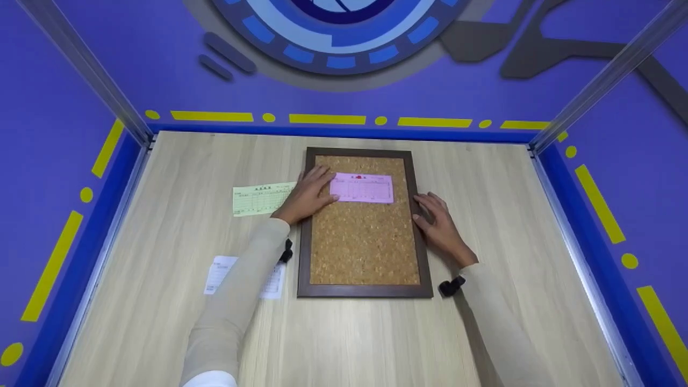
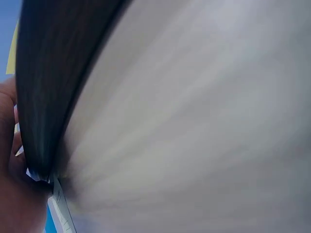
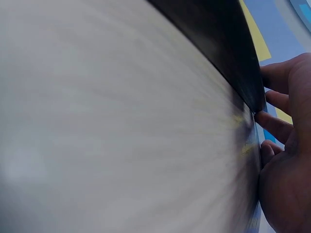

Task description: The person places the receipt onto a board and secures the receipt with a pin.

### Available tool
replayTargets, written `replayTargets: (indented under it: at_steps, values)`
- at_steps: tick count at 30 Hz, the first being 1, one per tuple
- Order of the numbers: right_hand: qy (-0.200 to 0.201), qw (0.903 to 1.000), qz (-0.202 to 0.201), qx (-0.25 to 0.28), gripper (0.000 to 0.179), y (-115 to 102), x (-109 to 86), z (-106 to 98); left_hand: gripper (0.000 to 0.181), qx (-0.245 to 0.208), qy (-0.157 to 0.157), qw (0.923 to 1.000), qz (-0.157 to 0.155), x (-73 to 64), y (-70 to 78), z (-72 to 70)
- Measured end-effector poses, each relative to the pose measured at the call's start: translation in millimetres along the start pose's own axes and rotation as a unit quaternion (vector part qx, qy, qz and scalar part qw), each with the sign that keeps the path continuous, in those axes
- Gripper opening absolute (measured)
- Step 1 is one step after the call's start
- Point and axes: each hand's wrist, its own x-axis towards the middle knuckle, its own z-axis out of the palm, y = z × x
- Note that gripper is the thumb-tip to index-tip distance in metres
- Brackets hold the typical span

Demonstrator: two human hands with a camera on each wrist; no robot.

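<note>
A corkboard [image 1: 365, 244] in a dark brown frame lies on the table. On its upper part is a pink paper slip [image 1: 362, 189] printed with a table, with a small red pin-like spot [image 1: 359, 177] at its top edge. My left hand [image 1: 309, 196] reaches over the board's left side, its thumb and fingertips touching the slip's left edge. At the right side, my right hand [image 1: 438, 223] touches the dark frame [image 3: 221, 46] with extended fingers. In the left wrist view the frame [image 2: 58, 77] hides most of my left fingers.
A green printed slip [image 1: 255, 200] lies left of the board, partly under my left hand. Nearer me, a white printed slip [image 1: 273, 285] is partly covered by my left sleeve [image 1: 236, 301]. Blue walls with yellow marks [image 1: 328, 119] enclose the wooden tabletop [image 1: 140, 258].
</note>
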Motion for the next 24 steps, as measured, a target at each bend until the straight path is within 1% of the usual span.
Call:
replayTargets:
  at_steps: [6,9,15,19,22,24]
  values:
    - [0.005,0.9999,-0.009,-0.005,0.053,0.6,0.2,0.3,0.070,-0.021,0.004,0.9997,-0.008,-7.3,2.0,-5.1]
    - [0.003,1.0000,-0.002,-0.004,0.053,0.8,0.6,0.2,0.069,-0.029,0.010,0.9994,-0.015,-10.8,1.7,-8.0]
    - [-0.005,0.9999,0.015,-0.003,0.052,-0.4,1.0,-0.3,0.062,-0.052,0.032,0.9980,-0.012,-15.9,-0.9,-14.4]
    - [-0.004,0.9999,0.016,-0.001,0.052,-1.0,0.9,0.2,0.061,-0.058,0.041,0.9974,-0.013,-21.5,-2.9,-20.4]
    - [-0.002,0.9999,0.017,-0.004,0.052,-0.9,0.9,0.7,0.061,-0.056,0.045,0.9973,-0.020,-25.9,-4.6,-24.8]
    - [-0.001,0.9999,0.010,-0.001,0.052,-0.8,1.2,0.7,0.060,-0.053,0.048,0.9971,-0.026,-28.4,-5.7,-28.0]
